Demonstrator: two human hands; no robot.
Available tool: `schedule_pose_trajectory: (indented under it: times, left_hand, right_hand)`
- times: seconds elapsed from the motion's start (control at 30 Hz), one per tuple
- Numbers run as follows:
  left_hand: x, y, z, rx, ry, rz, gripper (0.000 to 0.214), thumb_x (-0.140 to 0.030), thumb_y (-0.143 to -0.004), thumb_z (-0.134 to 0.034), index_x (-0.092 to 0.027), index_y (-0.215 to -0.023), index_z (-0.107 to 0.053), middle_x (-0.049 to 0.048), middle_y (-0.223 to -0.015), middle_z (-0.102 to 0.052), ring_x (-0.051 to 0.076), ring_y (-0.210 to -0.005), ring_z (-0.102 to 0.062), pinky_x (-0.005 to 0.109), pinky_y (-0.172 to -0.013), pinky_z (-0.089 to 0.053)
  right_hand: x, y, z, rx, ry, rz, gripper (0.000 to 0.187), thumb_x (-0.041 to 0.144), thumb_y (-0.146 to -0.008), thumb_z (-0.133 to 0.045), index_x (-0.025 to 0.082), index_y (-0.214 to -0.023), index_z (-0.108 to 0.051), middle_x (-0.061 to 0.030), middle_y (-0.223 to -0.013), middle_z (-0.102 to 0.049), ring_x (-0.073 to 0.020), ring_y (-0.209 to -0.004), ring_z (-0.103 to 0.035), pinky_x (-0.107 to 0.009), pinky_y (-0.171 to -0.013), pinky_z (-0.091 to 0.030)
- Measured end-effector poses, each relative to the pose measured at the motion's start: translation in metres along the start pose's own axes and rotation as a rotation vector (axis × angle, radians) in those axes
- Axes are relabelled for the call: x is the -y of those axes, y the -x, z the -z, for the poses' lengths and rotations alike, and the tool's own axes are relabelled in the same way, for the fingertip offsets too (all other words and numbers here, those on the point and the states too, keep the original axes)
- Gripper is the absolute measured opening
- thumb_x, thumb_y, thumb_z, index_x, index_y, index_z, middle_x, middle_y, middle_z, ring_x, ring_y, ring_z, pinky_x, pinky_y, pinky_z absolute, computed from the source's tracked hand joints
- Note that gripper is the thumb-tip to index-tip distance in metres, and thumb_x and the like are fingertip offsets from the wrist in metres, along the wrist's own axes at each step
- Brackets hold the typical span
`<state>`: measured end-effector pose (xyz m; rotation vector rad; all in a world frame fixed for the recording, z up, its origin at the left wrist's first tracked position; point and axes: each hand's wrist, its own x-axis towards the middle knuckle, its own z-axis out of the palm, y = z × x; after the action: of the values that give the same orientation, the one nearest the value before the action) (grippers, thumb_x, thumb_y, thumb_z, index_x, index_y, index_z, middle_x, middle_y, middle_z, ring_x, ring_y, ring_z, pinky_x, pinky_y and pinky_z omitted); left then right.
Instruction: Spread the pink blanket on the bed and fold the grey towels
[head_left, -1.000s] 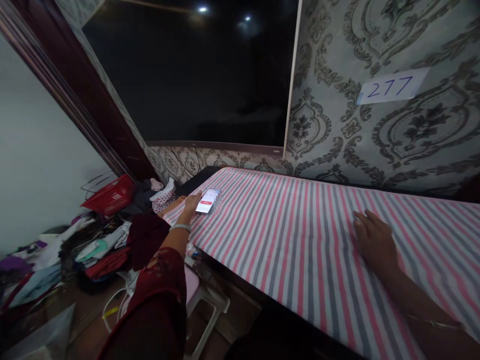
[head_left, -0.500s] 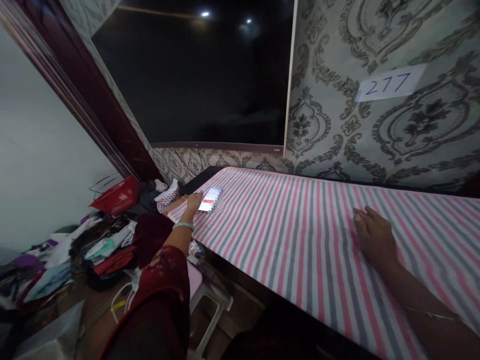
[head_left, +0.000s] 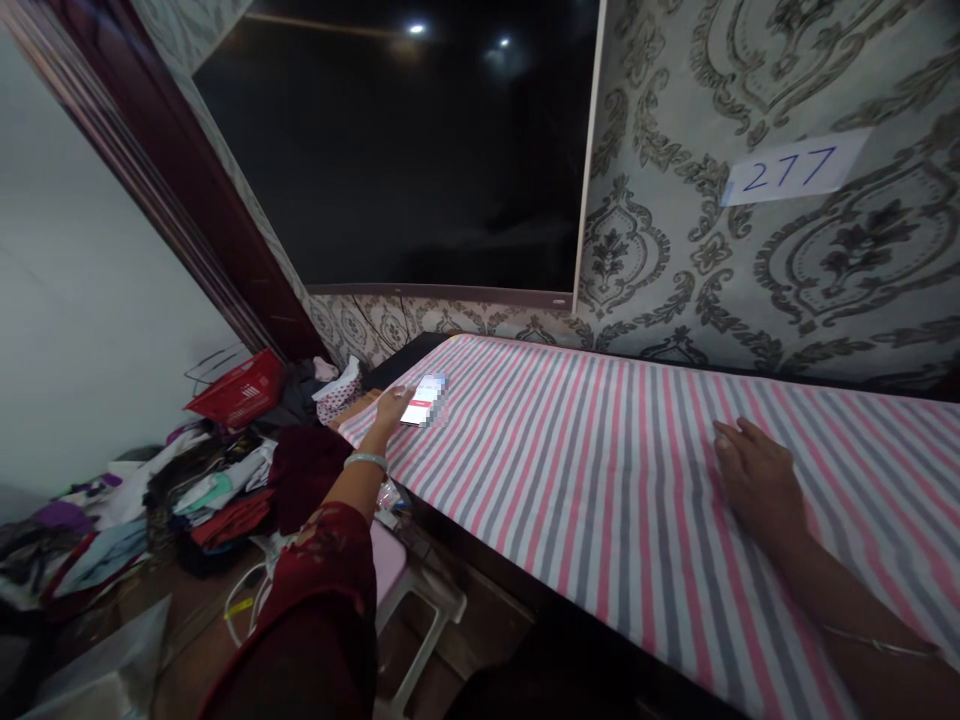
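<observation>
My left hand (head_left: 389,409), a pale bangle at its wrist, reaches to the far left end of the striped cloth (head_left: 600,440). It is closed on the left edge of a smartphone (head_left: 420,401), whose screen is lit and partly pixelated. The fingers under the phone are hidden. On the right, my right hand (head_left: 759,480) rests on the pink, grey and white stripes, holding nothing. Its fingers are slightly bent, with a gap between them. A thin bracelet circles that wrist.
A large dark television (head_left: 420,160) hangs above the table. Paper marked 277 (head_left: 799,168) is on the patterned wall. Clothes (head_left: 217,490) are heaped on the left, beside a red bag (head_left: 238,388). A plastic stool (head_left: 424,620) stands below the table's front edge.
The view has shifted slightly, so most things sit a little further right. My left hand stays at the phone and my right hand stays on the cloth.
</observation>
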<state>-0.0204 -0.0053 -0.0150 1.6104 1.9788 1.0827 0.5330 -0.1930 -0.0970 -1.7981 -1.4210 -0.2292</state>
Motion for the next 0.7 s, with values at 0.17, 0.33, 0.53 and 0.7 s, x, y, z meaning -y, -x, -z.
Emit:
schedule_pose_trajectory:
  times: [0.17,0.33,0.53,0.7]
  left_hand:
    - [-0.004,0.014,0.000,0.066,-0.055,-0.072,0.090,-0.052,-0.065,-0.086,-0.014,-0.140,-0.053,0.0153,-0.120,-0.066,0.030,-0.111,-0.063,0.038,-0.094,-0.049]
    - [-0.006,0.028,-0.006,0.128,-0.374,-0.216,0.102,-0.052,-0.066,-0.084,-0.011,-0.150,-0.040,0.0249,-0.143,-0.052,0.041,-0.137,-0.045,0.048,-0.113,-0.032]
    - [-0.008,0.035,-0.009,0.137,-0.487,-0.235,0.090,-0.043,-0.080,-0.069,-0.012,-0.155,-0.030,0.0249,-0.146,-0.051,0.040,-0.139,-0.043,0.050,-0.112,-0.033]
    - [-0.018,0.039,-0.003,0.156,-0.520,-0.233,0.092,-0.046,-0.082,-0.065,-0.008,-0.156,-0.026,0.0265,-0.149,-0.048,0.040,-0.139,-0.044,0.050,-0.113,-0.033]
  right_hand:
    - [0.006,0.000,0.003,0.018,-0.016,-0.023,0.061,0.048,-0.095,-0.024,0.012,-0.121,-0.066,-0.0228,-0.134,-0.059,-0.0323,-0.130,-0.051,-0.049,-0.112,-0.035]
    - [0.007,0.001,0.005,0.020,0.002,-0.001,0.065,0.050,-0.095,-0.022,0.009,-0.123,-0.065,-0.0256,-0.135,-0.057,-0.0332,-0.129,-0.051,-0.050,-0.111,-0.037]
    - [-0.005,0.000,-0.005,-0.025,-0.024,0.058,0.061,0.048,-0.095,-0.026,0.008,-0.120,-0.066,-0.0251,-0.130,-0.061,-0.0322,-0.131,-0.051,-0.051,-0.111,-0.037]
    - [-0.003,0.001,-0.009,-0.088,-0.129,0.007,0.054,0.049,-0.094,-0.035,0.013,-0.115,-0.069,-0.0195,-0.127,-0.063,-0.0311,-0.128,-0.053,-0.054,-0.110,-0.039]
